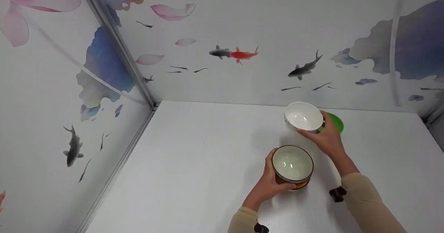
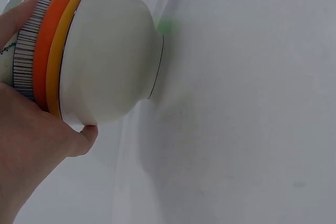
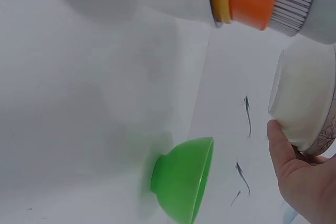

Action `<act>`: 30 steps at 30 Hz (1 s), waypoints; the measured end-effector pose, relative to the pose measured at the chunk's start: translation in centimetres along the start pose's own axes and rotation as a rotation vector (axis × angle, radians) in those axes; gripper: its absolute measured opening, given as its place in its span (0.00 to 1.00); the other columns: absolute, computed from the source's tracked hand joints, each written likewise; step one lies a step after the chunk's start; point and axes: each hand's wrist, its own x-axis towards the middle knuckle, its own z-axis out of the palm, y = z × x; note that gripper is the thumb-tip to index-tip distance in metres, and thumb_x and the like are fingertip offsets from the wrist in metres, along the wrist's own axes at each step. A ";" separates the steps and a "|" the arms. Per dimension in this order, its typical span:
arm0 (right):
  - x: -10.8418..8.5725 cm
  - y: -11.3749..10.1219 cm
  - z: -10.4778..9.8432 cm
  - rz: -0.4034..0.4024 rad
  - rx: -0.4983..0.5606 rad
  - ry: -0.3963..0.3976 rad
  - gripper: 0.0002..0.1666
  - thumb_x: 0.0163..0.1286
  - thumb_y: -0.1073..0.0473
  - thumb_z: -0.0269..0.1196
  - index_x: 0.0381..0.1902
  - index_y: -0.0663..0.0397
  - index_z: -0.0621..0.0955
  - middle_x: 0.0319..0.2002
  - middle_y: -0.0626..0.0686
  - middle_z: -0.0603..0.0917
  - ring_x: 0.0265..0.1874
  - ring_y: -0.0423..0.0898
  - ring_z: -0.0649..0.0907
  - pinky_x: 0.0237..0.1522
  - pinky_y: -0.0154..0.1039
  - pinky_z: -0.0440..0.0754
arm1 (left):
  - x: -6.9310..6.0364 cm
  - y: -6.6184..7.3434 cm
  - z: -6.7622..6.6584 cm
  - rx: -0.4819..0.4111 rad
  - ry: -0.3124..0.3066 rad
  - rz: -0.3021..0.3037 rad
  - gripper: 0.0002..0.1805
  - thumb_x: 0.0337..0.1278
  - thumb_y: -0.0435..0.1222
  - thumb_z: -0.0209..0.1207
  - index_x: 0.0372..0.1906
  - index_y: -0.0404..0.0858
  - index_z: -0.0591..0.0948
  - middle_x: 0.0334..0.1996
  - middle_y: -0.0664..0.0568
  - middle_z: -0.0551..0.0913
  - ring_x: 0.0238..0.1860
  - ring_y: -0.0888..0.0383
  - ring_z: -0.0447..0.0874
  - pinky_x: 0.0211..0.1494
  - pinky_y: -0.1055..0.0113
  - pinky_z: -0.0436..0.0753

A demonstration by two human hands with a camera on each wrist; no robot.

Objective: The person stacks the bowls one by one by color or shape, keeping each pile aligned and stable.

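Observation:
My left hand (image 1: 269,184) grips a stack of nested bowls (image 1: 293,163) from the left side, thumb along the near side. The lowest bowl (image 2: 107,53) is white with orange and yellow bands near its rim. A pale bowl with a dark brown rim sits uppermost, its inside showing in the head view. Behind and to the right, my right hand (image 1: 329,139) holds a white bowl (image 1: 303,117) with a patterned rim by its right side, tilted slightly. That bowl and the stack are apart, and both appear raised above the table.
A green bowl (image 3: 181,177) stands upright on the white table (image 1: 180,170) near the back wall, partly hidden behind my right hand in the head view. Walls printed with fish and petals (image 1: 166,13) border the table at the back and left.

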 end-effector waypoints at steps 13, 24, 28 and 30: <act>-1.8 -1.3 -1.3 -0.036 -0.031 0.026 0.60 0.56 0.46 0.76 0.75 0.63 0.57 0.69 0.67 0.67 0.65 0.63 0.71 0.62 0.59 0.75 | 0.0 -0.1 -0.1 0.008 0.000 0.022 0.62 0.51 0.53 0.71 0.78 0.54 0.38 0.79 0.58 0.48 0.78 0.61 0.49 0.81 0.58 0.56; -5.1 -1.8 -1.2 -0.104 0.020 -0.003 0.59 0.55 0.53 0.78 0.75 0.64 0.57 0.68 0.70 0.68 0.64 0.68 0.73 0.55 0.67 0.79 | 0.0 -0.1 -0.1 0.012 -0.001 0.011 0.63 0.51 0.54 0.71 0.79 0.49 0.37 0.79 0.57 0.46 0.79 0.59 0.48 0.82 0.57 0.55; -6.3 -2.2 -1.1 -0.110 0.018 -0.020 0.60 0.55 0.54 0.78 0.75 0.64 0.57 0.69 0.69 0.68 0.63 0.69 0.74 0.55 0.64 0.80 | 0.0 -0.1 -0.1 0.016 -0.002 -0.002 0.63 0.51 0.54 0.71 0.79 0.51 0.37 0.79 0.57 0.45 0.78 0.59 0.48 0.82 0.57 0.56; -6.8 -2.3 -0.9 -0.119 0.017 -0.023 0.59 0.54 0.54 0.78 0.75 0.64 0.58 0.68 0.68 0.69 0.62 0.68 0.75 0.55 0.63 0.80 | 0.0 -0.1 -0.1 0.011 -0.002 -0.005 0.63 0.51 0.55 0.70 0.79 0.53 0.36 0.79 0.57 0.44 0.78 0.58 0.48 0.81 0.58 0.57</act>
